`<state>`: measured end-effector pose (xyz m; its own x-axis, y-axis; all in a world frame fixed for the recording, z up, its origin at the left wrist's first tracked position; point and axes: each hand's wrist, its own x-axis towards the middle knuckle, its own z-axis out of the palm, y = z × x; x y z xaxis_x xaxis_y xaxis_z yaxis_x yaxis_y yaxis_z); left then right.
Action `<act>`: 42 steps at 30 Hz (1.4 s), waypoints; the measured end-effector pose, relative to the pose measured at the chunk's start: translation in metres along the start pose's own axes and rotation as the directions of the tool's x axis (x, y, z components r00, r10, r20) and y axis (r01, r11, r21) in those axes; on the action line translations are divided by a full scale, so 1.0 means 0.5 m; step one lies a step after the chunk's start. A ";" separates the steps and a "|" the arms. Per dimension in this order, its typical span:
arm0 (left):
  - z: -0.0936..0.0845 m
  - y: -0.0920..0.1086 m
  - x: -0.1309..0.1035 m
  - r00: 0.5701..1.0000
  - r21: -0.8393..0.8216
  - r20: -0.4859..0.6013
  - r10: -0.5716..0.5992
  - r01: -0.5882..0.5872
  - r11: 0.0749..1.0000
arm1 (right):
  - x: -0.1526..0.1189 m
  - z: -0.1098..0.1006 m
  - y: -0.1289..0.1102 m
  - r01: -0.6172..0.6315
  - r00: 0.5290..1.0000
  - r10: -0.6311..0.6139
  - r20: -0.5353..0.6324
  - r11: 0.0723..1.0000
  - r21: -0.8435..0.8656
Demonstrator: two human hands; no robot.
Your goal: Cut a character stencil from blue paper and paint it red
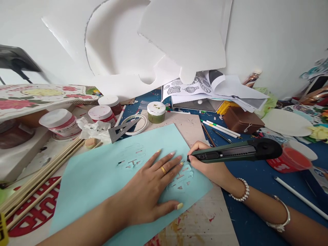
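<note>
My left hand (156, 184) lies flat with fingers spread on a light blue sheet of paper (97, 184). A ring is on one of its fingers. My right hand (205, 164) is closed around the front end of a dark green and black utility knife (235, 151). The knife's tip is close to the paper, just right of my left fingertips; the blade itself is too small to make out. Small cut-out shapes show in the sheet in two patches, one above my left hand and one to its right. The sheet rests on a stained cardboard board (205, 218).
Lidded paint jars (156, 112), a roll of tape (140, 119) and a grey set square (125, 130) stand behind the sheet. Wooden sticks (46, 171) lie at left. Pens (222, 129), a brown box (242, 119) and a red tub (289, 159) are at right. White foam boards (179, 34) lean behind.
</note>
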<state>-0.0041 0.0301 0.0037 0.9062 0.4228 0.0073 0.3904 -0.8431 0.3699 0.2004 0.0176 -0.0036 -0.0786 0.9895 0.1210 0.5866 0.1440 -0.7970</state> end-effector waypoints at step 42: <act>0.001 0.000 0.001 0.999 0.055 0.032 -0.007 0.005 0.998 | -0.002 0.004 0.002 -0.035 0.999 0.034 -0.020 0.998 -0.046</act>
<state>-0.0038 0.0302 0.0030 0.9083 0.4175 -0.0254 0.4032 -0.8580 0.3182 0.1995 0.0169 -0.0053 -0.0423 0.9935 0.1057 0.6256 0.1088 -0.7726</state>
